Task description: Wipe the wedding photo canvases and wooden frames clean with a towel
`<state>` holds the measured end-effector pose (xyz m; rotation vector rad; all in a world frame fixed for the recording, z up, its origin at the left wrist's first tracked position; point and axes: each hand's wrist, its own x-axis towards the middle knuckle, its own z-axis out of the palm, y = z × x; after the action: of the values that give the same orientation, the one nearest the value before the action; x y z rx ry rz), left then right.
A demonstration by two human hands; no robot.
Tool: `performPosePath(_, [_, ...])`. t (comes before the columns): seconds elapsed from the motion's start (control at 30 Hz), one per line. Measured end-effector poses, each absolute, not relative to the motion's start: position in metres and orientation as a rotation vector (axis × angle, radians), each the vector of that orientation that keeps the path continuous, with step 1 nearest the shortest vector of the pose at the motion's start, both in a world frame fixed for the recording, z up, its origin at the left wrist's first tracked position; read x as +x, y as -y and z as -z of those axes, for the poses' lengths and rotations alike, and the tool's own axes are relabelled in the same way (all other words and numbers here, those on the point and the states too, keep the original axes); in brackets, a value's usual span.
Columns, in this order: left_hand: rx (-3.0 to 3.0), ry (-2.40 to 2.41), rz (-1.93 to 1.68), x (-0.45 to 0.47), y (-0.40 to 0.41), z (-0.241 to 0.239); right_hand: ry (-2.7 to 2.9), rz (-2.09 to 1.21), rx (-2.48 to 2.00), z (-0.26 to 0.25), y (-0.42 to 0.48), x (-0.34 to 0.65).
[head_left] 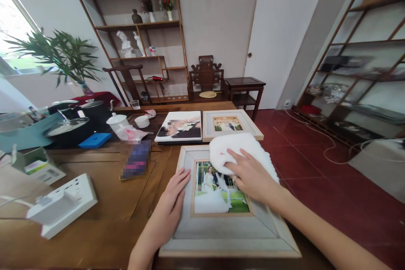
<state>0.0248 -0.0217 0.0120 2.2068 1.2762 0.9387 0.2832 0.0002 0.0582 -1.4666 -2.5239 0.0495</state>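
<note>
Left hand point(172, 202) lies open-fingered on frame point(221, 232); right hand point(253, 177) presses cloth point(234, 145), fingers spread.

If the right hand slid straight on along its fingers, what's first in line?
The right hand, pressing the white fluffy cloth, would likely meet the pale wooden picture frame's raised top-left rim first; the photo-covered album lies beyond.
</note>
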Motion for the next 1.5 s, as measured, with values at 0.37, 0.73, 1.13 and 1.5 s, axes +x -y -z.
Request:
performPosePath(0.37, [2.245, -1.289, -0.94, 0.025, 0.016, -0.006, 2.803, -0.123, -1.051, -0.032, 0.09, 0.258])
performPosePath(0.73, [2.218, -1.275, -0.886, 0.024, 0.019, -0.009, 2.584, -0.063, -1.391, -0.058, 0.027, 0.291])
performPosePath(1.13, [2.192, -1.313, -0.93, 0.026, 0.02, -0.009, 2.736, -0.14, -1.414, -0.056, 0.044, 0.261])
performPosePath(1.5, [2.221, -1.304, -0.913, 0.023, 0.02, -0.004, 2.689, -0.282, -1.26, -0.054, 0.054, 0.266])
